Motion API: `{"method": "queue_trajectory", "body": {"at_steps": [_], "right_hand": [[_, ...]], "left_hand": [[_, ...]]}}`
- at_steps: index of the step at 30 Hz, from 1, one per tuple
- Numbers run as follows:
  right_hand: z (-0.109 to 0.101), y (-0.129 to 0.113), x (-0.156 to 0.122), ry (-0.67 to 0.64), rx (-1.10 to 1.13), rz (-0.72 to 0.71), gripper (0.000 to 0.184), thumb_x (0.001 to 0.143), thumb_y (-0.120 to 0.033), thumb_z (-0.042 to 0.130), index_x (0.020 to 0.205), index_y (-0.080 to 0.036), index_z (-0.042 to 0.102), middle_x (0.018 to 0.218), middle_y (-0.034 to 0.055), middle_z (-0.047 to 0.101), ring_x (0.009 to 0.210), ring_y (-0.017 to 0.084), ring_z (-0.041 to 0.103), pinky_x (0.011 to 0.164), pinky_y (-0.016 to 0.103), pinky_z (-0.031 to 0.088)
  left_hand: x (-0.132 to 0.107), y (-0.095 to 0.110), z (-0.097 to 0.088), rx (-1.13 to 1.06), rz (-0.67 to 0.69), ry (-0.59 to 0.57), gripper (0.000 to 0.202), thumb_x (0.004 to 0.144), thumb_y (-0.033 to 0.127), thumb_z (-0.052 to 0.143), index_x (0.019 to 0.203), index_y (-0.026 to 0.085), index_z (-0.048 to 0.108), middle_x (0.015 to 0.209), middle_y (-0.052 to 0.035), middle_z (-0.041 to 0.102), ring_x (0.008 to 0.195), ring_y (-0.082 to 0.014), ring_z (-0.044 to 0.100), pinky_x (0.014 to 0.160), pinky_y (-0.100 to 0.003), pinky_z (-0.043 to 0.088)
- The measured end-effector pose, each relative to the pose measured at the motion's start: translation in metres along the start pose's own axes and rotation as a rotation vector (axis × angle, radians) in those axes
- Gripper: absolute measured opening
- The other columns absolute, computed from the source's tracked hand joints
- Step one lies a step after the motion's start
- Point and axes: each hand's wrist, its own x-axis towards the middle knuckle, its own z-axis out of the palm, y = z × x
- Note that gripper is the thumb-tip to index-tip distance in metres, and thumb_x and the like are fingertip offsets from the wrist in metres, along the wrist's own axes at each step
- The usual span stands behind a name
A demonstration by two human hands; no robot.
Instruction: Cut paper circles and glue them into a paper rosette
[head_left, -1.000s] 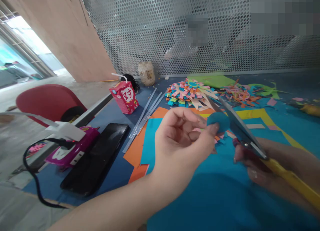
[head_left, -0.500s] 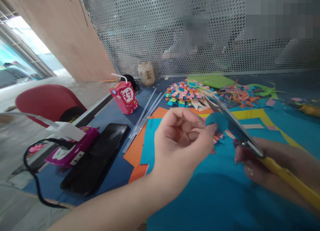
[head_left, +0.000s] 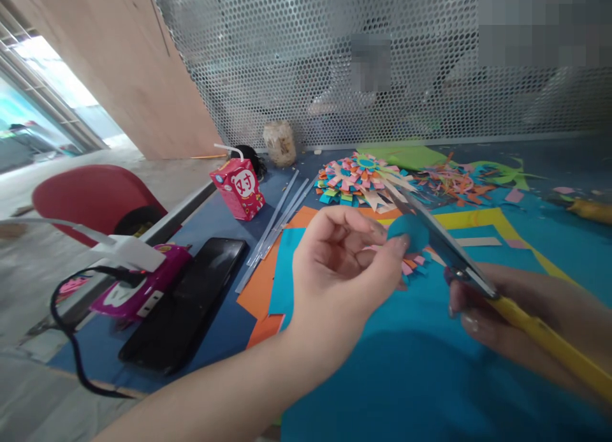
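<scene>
My left hand [head_left: 347, 266] pinches a small round blue paper piece [head_left: 410, 232] between thumb and fingertips, held above the table. My right hand [head_left: 516, 330] grips yellow-handled scissors [head_left: 459, 263], whose blades reach up to the edge of the blue piece. Under both hands lies a large blue paper sheet [head_left: 430, 378]. Beyond it sits a round, many-coloured paper-strip craft [head_left: 358, 177].
On the left are a black phone [head_left: 189, 302], a magenta box with a white plug and black cable [head_left: 138, 282], and a red drink carton with a straw [head_left: 238, 185]. Orange and yellow sheets, paper scraps, grey strips [head_left: 277, 222] and a jar [head_left: 280, 142] lie before the perforated metal screen.
The blue piece and the scissors have shifted slightly left and toward me; the view has dipped a little. Both hands keep their hold.
</scene>
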Motion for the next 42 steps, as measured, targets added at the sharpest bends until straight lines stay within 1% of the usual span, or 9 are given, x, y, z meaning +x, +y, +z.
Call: {"method": "queue_trajectory", "body": {"at_steps": [6, 11, 16, 17, 21, 26, 33, 40, 42], "right_hand": [[-0.007, 0.015, 0.012, -0.161, -0.046, -0.172, 0.028, 0.071, -0.048, 0.059, 0.060, -0.022, 0.054, 0.049, -0.0034, 0.053, 0.038, 0.010, 0.049, 0.032, 0.015, 0.041], [-0.009, 0.024, 0.014, -0.264, -0.003, -0.164, 0.028, 0.073, -0.048, 0.059, 0.063, -0.023, 0.053, 0.049, -0.0038, 0.049, 0.037, 0.009, 0.046, 0.030, 0.015, 0.038], [-0.002, 0.017, 0.011, -0.110, 0.059, -0.109, 0.039, 0.070, -0.056, 0.057, 0.054, -0.021, 0.049, 0.045, -0.0032, 0.043, 0.036, 0.009, 0.040, 0.029, 0.016, 0.034], [-0.001, 0.016, 0.010, -0.197, 0.042, -0.131, 0.037, 0.069, -0.053, 0.060, 0.054, -0.021, 0.051, 0.044, -0.0032, 0.044, 0.034, 0.008, 0.039, 0.027, 0.015, 0.032], [0.000, 0.013, 0.006, -0.078, 0.062, -0.091, 0.034, 0.068, -0.053, 0.061, 0.055, -0.022, 0.052, 0.046, -0.0029, 0.046, 0.036, 0.009, 0.042, 0.030, 0.016, 0.037], [-0.002, 0.014, 0.002, -0.101, 0.076, -0.085, 0.034, 0.070, -0.052, 0.060, 0.056, -0.023, 0.050, 0.047, -0.0036, 0.044, 0.038, 0.009, 0.042, 0.031, 0.016, 0.036], [-0.011, 0.029, 0.013, -0.371, -0.032, -0.062, 0.037, 0.074, -0.058, 0.054, 0.062, -0.023, 0.049, 0.052, -0.0024, 0.044, 0.043, 0.011, 0.042, 0.036, 0.017, 0.035], [-0.001, 0.016, 0.003, -0.145, 0.104, -0.013, 0.037, 0.069, -0.056, 0.060, 0.057, -0.023, 0.050, 0.048, -0.0036, 0.043, 0.040, 0.009, 0.040, 0.033, 0.016, 0.035], [0.000, 0.016, 0.002, -0.167, 0.101, -0.013, 0.038, 0.068, -0.057, 0.059, 0.055, -0.023, 0.049, 0.047, -0.0034, 0.041, 0.038, 0.009, 0.038, 0.032, 0.017, 0.034]], "left_hand": [[0.000, 0.000, -0.002, 0.037, 0.017, 0.003, 0.017, 0.069, 0.009, 0.069, 0.073, 0.017, 0.054, 0.065, 0.0056, 0.054, 0.045, -0.0036, 0.053, 0.042, -0.016, 0.048], [0.002, 0.000, -0.004, 0.025, 0.031, -0.012, 0.014, 0.072, 0.010, 0.067, 0.076, 0.017, 0.056, 0.066, 0.0052, 0.055, 0.047, -0.0035, 0.053, 0.043, -0.015, 0.049], [0.003, 0.001, -0.004, 0.001, 0.031, 0.015, 0.014, 0.072, 0.009, 0.066, 0.075, 0.018, 0.055, 0.065, 0.0055, 0.057, 0.047, -0.0035, 0.053, 0.043, -0.014, 0.049], [0.003, 0.002, -0.004, -0.004, 0.030, 0.023, 0.015, 0.071, 0.009, 0.066, 0.075, 0.017, 0.055, 0.065, 0.0056, 0.056, 0.047, -0.0035, 0.053, 0.042, -0.014, 0.049], [0.004, 0.002, -0.003, -0.017, 0.036, 0.027, 0.014, 0.072, 0.008, 0.065, 0.075, 0.017, 0.055, 0.065, 0.0055, 0.057, 0.047, -0.0034, 0.053, 0.042, -0.014, 0.048], [0.005, 0.001, -0.004, -0.005, 0.036, 0.033, 0.014, 0.073, 0.008, 0.065, 0.075, 0.017, 0.055, 0.064, 0.0063, 0.058, 0.047, -0.0033, 0.054, 0.043, -0.014, 0.049], [0.007, 0.003, -0.005, 0.005, 0.043, 0.072, 0.013, 0.072, 0.010, 0.065, 0.074, 0.017, 0.055, 0.064, 0.0057, 0.058, 0.045, -0.0031, 0.053, 0.042, -0.015, 0.049], [0.007, 0.003, -0.006, 0.009, 0.058, 0.082, 0.013, 0.072, 0.010, 0.066, 0.073, 0.017, 0.056, 0.064, 0.0051, 0.058, 0.047, -0.0031, 0.053, 0.044, -0.014, 0.051], [0.008, 0.003, -0.005, 0.005, 0.068, 0.089, 0.013, 0.071, 0.009, 0.067, 0.073, 0.017, 0.056, 0.063, 0.0052, 0.058, 0.047, -0.0033, 0.053, 0.043, -0.014, 0.051]]}}
